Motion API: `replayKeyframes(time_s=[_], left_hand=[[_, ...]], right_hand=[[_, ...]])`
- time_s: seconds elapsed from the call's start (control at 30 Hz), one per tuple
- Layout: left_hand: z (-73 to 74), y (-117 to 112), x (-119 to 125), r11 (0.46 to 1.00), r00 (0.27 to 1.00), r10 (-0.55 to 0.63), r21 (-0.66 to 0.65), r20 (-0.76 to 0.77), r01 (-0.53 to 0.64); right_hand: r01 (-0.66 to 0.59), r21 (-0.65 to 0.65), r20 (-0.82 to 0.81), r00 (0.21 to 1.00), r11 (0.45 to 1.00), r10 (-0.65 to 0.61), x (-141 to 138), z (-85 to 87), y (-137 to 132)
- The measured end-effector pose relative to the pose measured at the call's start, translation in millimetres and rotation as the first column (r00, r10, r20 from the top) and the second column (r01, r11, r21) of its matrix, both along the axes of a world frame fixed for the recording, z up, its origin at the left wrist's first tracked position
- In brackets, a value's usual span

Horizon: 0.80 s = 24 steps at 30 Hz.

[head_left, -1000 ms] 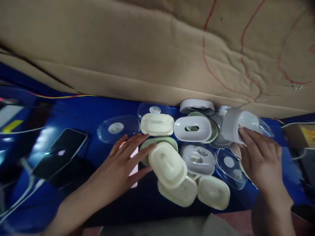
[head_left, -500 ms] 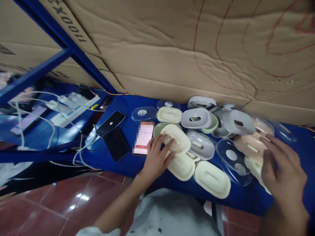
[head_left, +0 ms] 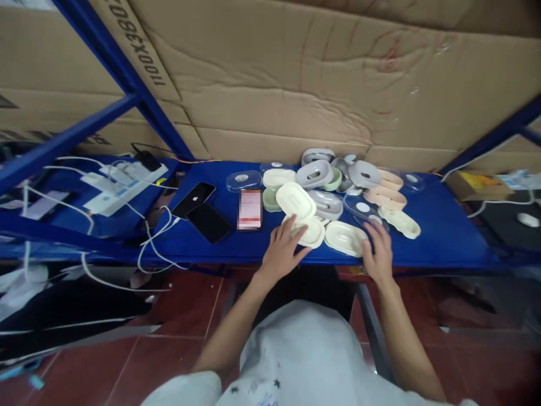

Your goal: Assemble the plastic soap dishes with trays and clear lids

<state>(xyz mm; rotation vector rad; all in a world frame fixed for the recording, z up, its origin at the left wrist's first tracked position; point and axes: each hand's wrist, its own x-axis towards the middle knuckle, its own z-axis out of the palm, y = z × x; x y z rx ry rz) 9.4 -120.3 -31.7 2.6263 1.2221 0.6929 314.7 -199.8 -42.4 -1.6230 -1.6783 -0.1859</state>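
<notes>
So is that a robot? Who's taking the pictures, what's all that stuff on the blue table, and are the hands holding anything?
No robot here, just a person's two bare hands! The camera sits on that person's head, looking forward and down, so you see what's in front of them. On the blue table are oval plastic pieces: cream, green, grey and peach, plus clear plastic covers. Three phones lie to the left, one with a lit screen. The left hand has its fingers over a cream oval piece. The right hand is at the edge of another cream piece. Neither hand looks closed around anything.
</notes>
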Motion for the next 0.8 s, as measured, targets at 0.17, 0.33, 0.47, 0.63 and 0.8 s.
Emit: replayKeyframes(time_s=[0.17,0.33,0.47,0.63,0.8], left_hand=[[-6.8,5.2,-7.7,0.998,0.987,-0.067,0.028,0.143,0.064],[-12.5,6.3,-12.2,0.994,0.971,-0.102,0.066,0.217,0.09],[-11.5,3.9,-13.1,0.992,0.963,-0.113,0.085,0.246,0.095],[-12.9,-6.5,-12.7,0.993,0.959,-0.106,0.07,0.262,0.091],[-11.6,-22.4,-11.2,0.998,0.966,-0.057,0.03,0.251,0.051]], right_hand=[[-0.243,-0.199,0.181,0.943,0.949,0.279,-29.5,2.2,4.3],[-0.24,-0.12,0.168,0.951,0.963,0.258,-17.2,1.1,10.0],[-0.225,-0.073,0.155,0.96,0.972,0.234,-3.3,-1.1,3.9],[-0.318,-0.005,0.138,0.939,0.948,0.315,-33.5,9.7,4.7],[-0.44,-0.079,0.176,0.877,0.894,0.447,-95.6,38.2,50.2]])
